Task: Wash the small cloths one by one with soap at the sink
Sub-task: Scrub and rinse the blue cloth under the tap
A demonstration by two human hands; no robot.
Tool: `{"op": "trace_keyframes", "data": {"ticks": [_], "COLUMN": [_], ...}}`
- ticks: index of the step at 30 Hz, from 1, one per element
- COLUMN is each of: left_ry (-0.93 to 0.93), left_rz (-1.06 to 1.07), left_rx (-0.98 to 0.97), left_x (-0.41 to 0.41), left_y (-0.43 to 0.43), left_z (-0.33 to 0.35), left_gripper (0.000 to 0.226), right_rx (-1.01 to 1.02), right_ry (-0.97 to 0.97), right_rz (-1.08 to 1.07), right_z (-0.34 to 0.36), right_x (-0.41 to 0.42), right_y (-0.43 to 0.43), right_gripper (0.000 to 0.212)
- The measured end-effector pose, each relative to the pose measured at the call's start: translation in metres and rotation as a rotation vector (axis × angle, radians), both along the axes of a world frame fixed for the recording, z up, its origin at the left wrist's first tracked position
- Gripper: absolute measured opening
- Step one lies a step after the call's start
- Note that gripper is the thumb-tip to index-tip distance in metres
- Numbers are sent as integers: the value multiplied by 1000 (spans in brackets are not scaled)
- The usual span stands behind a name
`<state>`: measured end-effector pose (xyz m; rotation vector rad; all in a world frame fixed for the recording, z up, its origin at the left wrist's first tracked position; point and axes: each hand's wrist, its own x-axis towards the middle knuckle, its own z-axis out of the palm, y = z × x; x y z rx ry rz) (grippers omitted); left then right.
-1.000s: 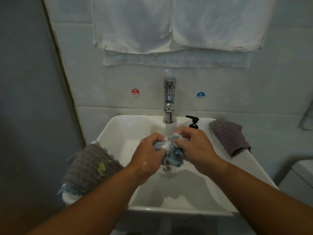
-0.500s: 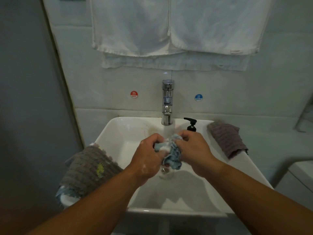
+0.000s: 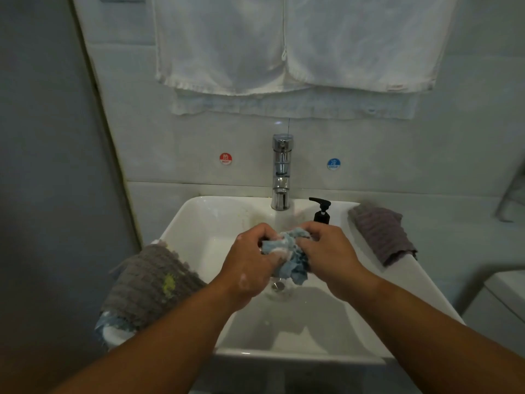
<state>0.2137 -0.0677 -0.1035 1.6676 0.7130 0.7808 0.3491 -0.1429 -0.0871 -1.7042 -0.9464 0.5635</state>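
A bunched blue-and-white small cloth (image 3: 291, 257) is held over the white sink (image 3: 199, 223), just above the drain (image 3: 278, 285). My left hand (image 3: 250, 263) grips its left side and my right hand (image 3: 329, 257) grips its right side, fingers pressed into the wet fabric. Soap suds show on my left hand. A grey-brown cloth with a yellow stain (image 3: 150, 282) lies over the sink's left rim, on top of a blue-white cloth (image 3: 110, 328). A purple-grey cloth (image 3: 382, 231) rests on the right rim. A black soap pump bottle (image 3: 321, 211) stands behind my right hand.
The chrome tap (image 3: 281, 172) rises at the back centre of the sink, between a red hot sticker (image 3: 225, 158) and a blue cold sticker (image 3: 333, 163). White towels (image 3: 284, 46) hang on the wall above. A white fixture (image 3: 502, 297) stands at the right.
Both hands stay closed on the blue cloth and have kneaded it, shifting a little toward the tap. The view has tilted slightly downward.
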Motion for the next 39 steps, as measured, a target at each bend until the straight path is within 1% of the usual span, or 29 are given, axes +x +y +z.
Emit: {"op": "trace_keyframes", "data": {"ticks": [2, 4, 7, 9, 12, 15, 17, 22, 23, 25, 27, 28, 31, 34, 37, 39], "left_ry": [26, 98, 209, 225, 145, 71, 32, -98, -114, -131, -135, -138, -122, -153, -156, -129], "left_rz": [108, 155, 84, 10, -109, -92, -64, 0, 19, 39, 3, -21, 19, 98, 141, 190], "left_rx": [6, -29, -96, -97, -102, -117, -142, -239, -249, -285, -337, -358, -339, -277, -192, -134], "left_x": [1, 1, 0, 0, 1, 1, -1, -2, -2, -1, -2, -3, -3, -1, -1, -1], "left_y": [3, 8, 12, 11, 5, 0, 1, 1, 1, 1, -1, -1, 2, 7, 10, 11], "left_z": [0, -4, -8, -7, -4, 1, 3, 6, 6, 7, 9, 10, 8, 4, 1, 1], "left_gripper": [11, 11, 17, 24, 27, 16, 13, 19, 22, 26, 24, 23, 24, 5, 12, 15], "right_rx": [19, 37, 10, -1, 17, 56, 67, 1, 20, 77, 96, 92, 85, 89, 90, 95], "right_ry": [-30, -57, -44, -2, 72, 63, 68, 296, 287, 185, 103, 93, 147, 248, 355, 365], "right_rz": [47, 101, 109, 114, 188, 171, 150, 297, 293, 233, 173, 161, 174, 197, 190, 172], "right_z": [5, 11, 10, 7, 8, 8, 5, 0, 0, -1, 0, 1, 3, 3, 3, 4], "right_x": [3, 8, 16, 19, 21, 21, 20, 10, 9, 11, 12, 13, 13, 12, 12, 8], "right_y": [2, 3, 4, 3, 1, 0, -1, -7, -7, -5, -3, -3, -5, -6, -6, -7], "right_gripper": [20, 26, 29, 30, 37, 43, 46, 49, 48, 44, 37, 33, 24, 16, 12, 15]}}
